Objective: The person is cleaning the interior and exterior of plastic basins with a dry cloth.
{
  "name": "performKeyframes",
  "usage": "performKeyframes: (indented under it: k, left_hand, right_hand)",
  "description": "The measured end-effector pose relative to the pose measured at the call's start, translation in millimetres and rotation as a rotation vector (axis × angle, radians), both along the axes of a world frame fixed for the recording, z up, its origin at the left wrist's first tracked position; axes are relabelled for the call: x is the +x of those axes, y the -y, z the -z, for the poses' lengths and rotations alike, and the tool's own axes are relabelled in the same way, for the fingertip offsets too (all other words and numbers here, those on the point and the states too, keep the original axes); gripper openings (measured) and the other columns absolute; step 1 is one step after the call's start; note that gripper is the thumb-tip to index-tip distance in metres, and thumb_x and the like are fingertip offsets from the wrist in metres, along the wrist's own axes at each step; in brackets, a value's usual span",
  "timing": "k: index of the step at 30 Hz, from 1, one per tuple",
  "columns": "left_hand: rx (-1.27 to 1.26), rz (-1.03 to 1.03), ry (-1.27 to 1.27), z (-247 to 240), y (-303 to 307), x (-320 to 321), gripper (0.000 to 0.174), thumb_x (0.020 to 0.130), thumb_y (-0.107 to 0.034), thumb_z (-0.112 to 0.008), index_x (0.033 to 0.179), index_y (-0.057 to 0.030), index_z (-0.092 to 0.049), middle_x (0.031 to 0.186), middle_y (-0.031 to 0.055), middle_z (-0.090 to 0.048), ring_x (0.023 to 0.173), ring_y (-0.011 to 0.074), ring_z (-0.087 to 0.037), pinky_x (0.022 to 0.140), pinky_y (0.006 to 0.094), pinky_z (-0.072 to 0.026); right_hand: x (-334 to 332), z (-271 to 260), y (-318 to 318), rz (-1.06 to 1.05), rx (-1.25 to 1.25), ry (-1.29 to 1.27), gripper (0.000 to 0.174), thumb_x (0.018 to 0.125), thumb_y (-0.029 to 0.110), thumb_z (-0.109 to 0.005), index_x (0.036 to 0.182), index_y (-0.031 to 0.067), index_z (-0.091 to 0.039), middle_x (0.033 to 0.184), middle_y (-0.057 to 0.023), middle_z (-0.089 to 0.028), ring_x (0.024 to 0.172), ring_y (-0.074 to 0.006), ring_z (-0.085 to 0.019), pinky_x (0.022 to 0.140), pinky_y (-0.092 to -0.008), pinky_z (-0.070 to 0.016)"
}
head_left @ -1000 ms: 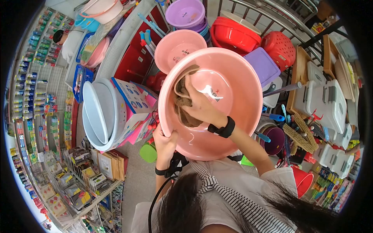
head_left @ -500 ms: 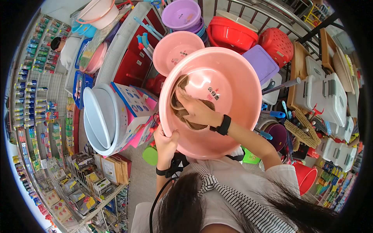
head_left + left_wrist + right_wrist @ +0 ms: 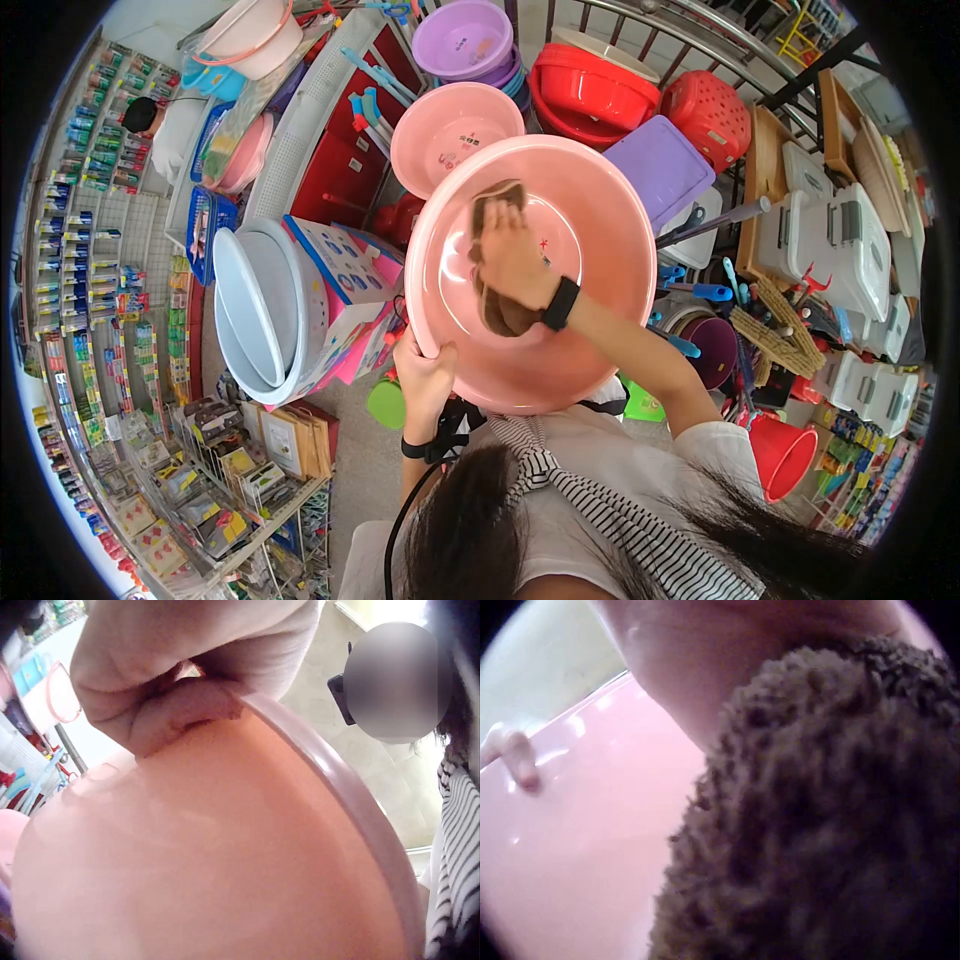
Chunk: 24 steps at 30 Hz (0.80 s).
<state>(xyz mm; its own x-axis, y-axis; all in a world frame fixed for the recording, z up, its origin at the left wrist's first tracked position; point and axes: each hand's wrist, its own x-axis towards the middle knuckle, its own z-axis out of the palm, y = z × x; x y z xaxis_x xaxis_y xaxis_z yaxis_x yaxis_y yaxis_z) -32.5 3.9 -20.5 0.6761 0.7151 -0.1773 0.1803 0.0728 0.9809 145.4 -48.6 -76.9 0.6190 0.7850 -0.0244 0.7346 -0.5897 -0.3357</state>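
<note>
A large pink plastic basin (image 3: 610, 330) sits against the person's front in the head view. The left hand (image 3: 425, 378) grips its near left rim, thumb over the inside and fingers under the edge. In the left wrist view, that hand (image 3: 195, 667) pinches the rim (image 3: 330, 765). Inside the basin, the right hand (image 3: 515, 262) presses a brown cloth (image 3: 508, 318) with its fingers laid along it. The right wrist view shows the cloth's fuzzy surface (image 3: 817, 825) bulging below the palm, with the left thumb (image 3: 523, 765) over the rim beyond.
A smaller pink basin (image 3: 430, 145) and a purple basin (image 3: 460, 40) stand beyond. Red basins (image 3: 590, 95) and a purple lid (image 3: 660, 170) lie far right. Pale blue tubs (image 3: 250, 310) stand left. Mop handles (image 3: 720, 222) and lidded boxes (image 3: 850, 245) crowd the right.
The right hand has slid the brown cloth from the basin's left wall rightward onto its bottom. The basin has shifted slightly left and down. The left hand keeps its hold on the rim.
</note>
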Motion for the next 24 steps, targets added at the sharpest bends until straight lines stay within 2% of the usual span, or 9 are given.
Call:
performKeyframes:
  k: [3, 5, 6, 8, 9, 13, 17, 22, 24]
  left_hand:
    - [-0.045, -0.014, -0.029, 1, -1, -4, 0.037, 0.071, 0.008, -0.049, 0.106, 0.006, -0.058, 0.092, 0.0048, -0.065, 0.08, 0.0083, -0.057, 0.073, 0.0221, -0.0453]
    - [-0.035, -0.033, -0.027, 4, 0, -3, 0.037, 0.07, 0.008, -0.049, 0.106, 0.0061, -0.058, 0.09, 0.0052, -0.066, 0.078, 0.0085, -0.057, 0.072, 0.022, -0.0456]
    - [-0.038, -0.034, -0.027, 6, 0, -3, 0.037, 0.07, 0.008, -0.049, 0.106, 0.0061, -0.058, 0.09, 0.0052, -0.066, 0.078, 0.0085, -0.057, 0.072, 0.022, -0.0456]
    - [-0.042, -0.023, -0.023, 10, -2, -4, 0.037, 0.07, 0.008, -0.048, 0.106, 0.0062, -0.058, 0.09, 0.0055, -0.066, 0.078, 0.0086, -0.058, 0.072, 0.0221, -0.0456]
    - [-0.043, -0.023, -0.023, 10, -2, -4, 0.037, 0.07, 0.008, -0.048, 0.106, 0.0062, -0.058, 0.09, 0.0055, -0.066, 0.078, 0.0086, -0.058, 0.072, 0.0221, -0.0456]
    - [-0.046, -0.024, -0.028, 11, -3, -1, 0.038, 0.069, 0.008, -0.048, 0.106, 0.0062, -0.059, 0.09, 0.006, -0.066, 0.078, 0.0088, -0.058, 0.072, 0.022, -0.0455]
    - [-0.039, -0.025, -0.025, 9, -3, 1, 0.038, 0.069, 0.008, -0.048, 0.105, 0.0062, -0.059, 0.09, 0.0061, -0.066, 0.078, 0.0088, -0.058, 0.072, 0.0218, -0.0456]
    - [-0.055, 0.001, -0.059, 10, -4, 2, 0.04, 0.068, 0.009, -0.047, 0.107, 0.0059, -0.057, 0.096, 0.0066, -0.065, 0.084, 0.0116, -0.06, 0.078, 0.0249, -0.0464]
    - [-0.042, -0.004, -0.06, 7, -4, 3, 0.04, 0.069, 0.009, -0.047, 0.107, 0.0058, -0.057, 0.096, 0.0062, -0.064, 0.084, 0.0112, -0.059, 0.077, 0.0247, -0.0461]
  right_hand:
    - [27, 21, 15, -0.062, 0.042, -0.008, 0.073, 0.071, 0.019, -0.066, 0.127, -0.0152, -0.034, 0.126, -0.0284, -0.048, 0.123, -0.0405, -0.043, 0.102, -0.0412, -0.0373]
    - [30, 30, 25, -0.02, -0.15, -0.008, 0.055, 0.071, 0.021, -0.065, 0.115, -0.0091, -0.052, 0.118, -0.0251, -0.055, 0.114, -0.0361, -0.051, 0.092, -0.0395, -0.0443]
    - [30, 38, 30, -0.021, -0.152, -0.007, 0.055, 0.071, 0.021, -0.065, 0.115, -0.0091, -0.052, 0.118, -0.0251, -0.055, 0.114, -0.0361, -0.051, 0.092, -0.0395, -0.0443]
    - [32, 60, 39, -0.045, -0.465, -0.082, 0.034, 0.075, 0.028, -0.062, 0.097, 0.0024, -0.069, 0.109, -0.0164, -0.062, 0.107, -0.0327, -0.057, 0.088, -0.0499, -0.0443]
    - [32, 66, 43, -0.085, -0.451, -0.085, 0.032, 0.074, 0.03, -0.062, 0.091, 0.0057, -0.072, 0.097, -0.0133, -0.067, 0.091, -0.0326, -0.064, 0.074, -0.052, -0.0496]
    - [28, 83, 63, -0.172, -0.682, -0.182, 0.035, 0.068, 0.03, -0.061, 0.092, 0.0055, -0.072, 0.089, -0.0157, -0.07, 0.076, -0.0315, -0.068, 0.062, -0.0441, -0.0524]
    - [13, 60, 79, -0.301, -0.616, -0.372, 0.032, 0.068, 0.032, -0.057, 0.081, 0.007, -0.073, 0.081, -0.0174, -0.069, 0.08, -0.0286, -0.069, 0.068, -0.0387, -0.0526]
    - [-1, 40, 65, -0.399, -0.62, -0.671, 0.04, 0.069, 0.034, -0.054, 0.089, 0.0049, -0.072, 0.088, -0.0155, -0.069, 0.082, -0.0302, -0.067, 0.07, -0.0409, -0.0504]
    - [-5, 31, 58, -0.46, -0.564, -0.803, 0.044, 0.071, 0.039, -0.058, 0.091, 0.0022, -0.071, 0.081, -0.0173, -0.067, 0.076, -0.031, -0.064, 0.071, -0.0381, -0.0493]
